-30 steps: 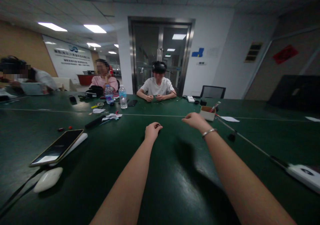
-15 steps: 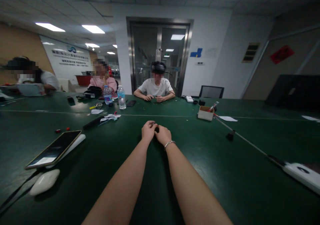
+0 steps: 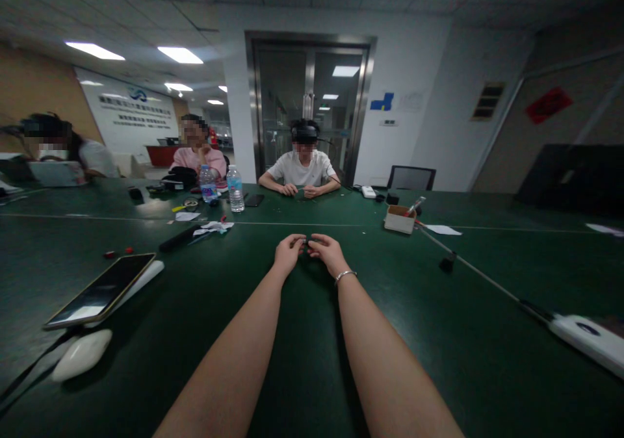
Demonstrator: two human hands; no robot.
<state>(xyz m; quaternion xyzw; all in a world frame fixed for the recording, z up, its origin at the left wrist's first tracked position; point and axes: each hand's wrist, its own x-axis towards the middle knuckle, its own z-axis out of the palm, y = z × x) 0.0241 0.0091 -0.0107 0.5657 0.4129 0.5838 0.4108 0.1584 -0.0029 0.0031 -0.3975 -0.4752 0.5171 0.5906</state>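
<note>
Both hands mid-table, close together, forearms reaching in from the near side. Left hand [image 3: 289, 254]: fingers curled, pinching a small dark piece [image 3: 306, 244] at the fingertips; too small to identify. Right hand [image 3: 329, 253], metal bracelet [image 3: 346, 275] at the wrist: fingers bent inward, tips at the right side of the piece; cannot tell whether they grip it too. Piece sits between the two hands, over the green table [image 3: 302, 353].

Near left: phone [image 3: 102, 290] lying tilted on a white object [image 3: 152, 279], rounded pale object [image 3: 84, 355] just nearer. Far left: two plastic bottles [image 3: 235, 191] standing side by side. Right of the hands, farther off: small open box [image 3: 400, 222], slim item [image 3: 415, 206] leaning out of it; paper sheet [image 3: 442, 229] to its right. Far side, centre: seated person in white shirt [image 3: 305, 170], forearms on the table.
</note>
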